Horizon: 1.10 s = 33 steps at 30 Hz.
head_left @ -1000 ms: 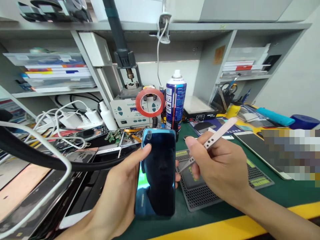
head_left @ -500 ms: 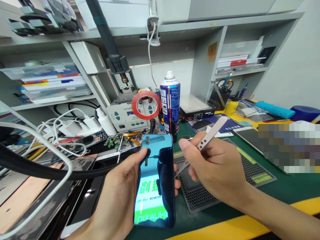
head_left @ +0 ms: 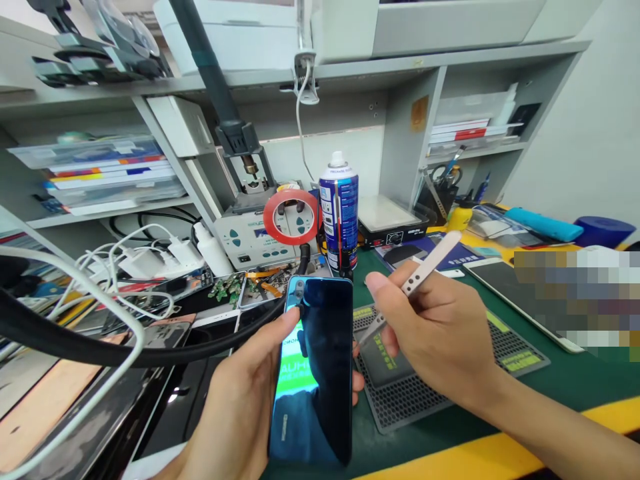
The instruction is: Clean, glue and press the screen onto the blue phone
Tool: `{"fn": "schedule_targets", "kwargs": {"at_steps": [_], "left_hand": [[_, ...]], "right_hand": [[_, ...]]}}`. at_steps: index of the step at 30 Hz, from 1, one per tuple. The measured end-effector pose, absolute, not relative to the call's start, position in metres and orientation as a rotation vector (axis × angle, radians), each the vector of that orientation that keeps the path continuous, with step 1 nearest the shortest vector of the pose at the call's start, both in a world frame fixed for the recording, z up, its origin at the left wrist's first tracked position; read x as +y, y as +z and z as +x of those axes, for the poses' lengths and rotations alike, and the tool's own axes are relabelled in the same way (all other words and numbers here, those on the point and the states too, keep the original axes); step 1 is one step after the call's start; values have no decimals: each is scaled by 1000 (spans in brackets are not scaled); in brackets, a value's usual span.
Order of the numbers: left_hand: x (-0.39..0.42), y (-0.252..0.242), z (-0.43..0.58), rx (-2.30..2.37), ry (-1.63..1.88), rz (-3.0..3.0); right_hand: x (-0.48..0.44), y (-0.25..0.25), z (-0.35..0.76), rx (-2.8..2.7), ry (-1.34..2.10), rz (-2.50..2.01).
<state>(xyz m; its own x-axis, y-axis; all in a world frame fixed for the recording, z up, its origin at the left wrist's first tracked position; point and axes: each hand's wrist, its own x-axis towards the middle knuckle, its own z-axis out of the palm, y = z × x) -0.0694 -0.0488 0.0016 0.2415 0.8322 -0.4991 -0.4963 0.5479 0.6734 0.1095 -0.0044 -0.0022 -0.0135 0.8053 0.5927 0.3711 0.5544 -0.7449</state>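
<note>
In my left hand point(head_left: 240, 393) is a smartphone point(head_left: 317, 400), held upright with its glossy blue back facing me. My thumb presses beside the camera at its top left, and fingertips wrap the right edge. Bright green and white reflections cross the left part of the back. My right hand point(head_left: 435, 327) grips metal tweezers point(head_left: 430, 267) like a pen. Their tips point down and left, close to the phone's right edge; whether they touch it I cannot tell. Below the right hand lies a grey perforated repair mat point(head_left: 410, 407) with yellow-green print.
A red tape roll point(head_left: 267, 217) and a blue spray can point(head_left: 340, 213) stand behind the phone. A black cable point(head_left: 150, 357) and a white cable point(head_left: 125, 327) arch across the left, over several phones and parts. A white-edged tablet point(head_left: 520, 303) lies at the right.
The phone has tilted in my left hand, so the reflections on its back have shifted and the dark area has grown. Both hands hold the same things, and the view has tipped slightly.
</note>
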Motion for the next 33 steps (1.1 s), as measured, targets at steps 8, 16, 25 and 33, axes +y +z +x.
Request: {"fn": "schedule_targets", "kwargs": {"at_steps": [8, 16, 25, 33], "left_hand": [[-52, 2, -68, 976, 881, 401], [-51, 3, -65, 960, 900, 385], [-53, 3, -66, 938, 856, 338], [-52, -4, -70, 896, 845, 357]], "right_hand": [[-2, 1, 111, -1546, 491, -1012], [0, 0, 114, -1508, 467, -1015], [5, 0, 116, -1437, 412, -1013], [7, 1, 117, -1409, 392, -1034]]}}
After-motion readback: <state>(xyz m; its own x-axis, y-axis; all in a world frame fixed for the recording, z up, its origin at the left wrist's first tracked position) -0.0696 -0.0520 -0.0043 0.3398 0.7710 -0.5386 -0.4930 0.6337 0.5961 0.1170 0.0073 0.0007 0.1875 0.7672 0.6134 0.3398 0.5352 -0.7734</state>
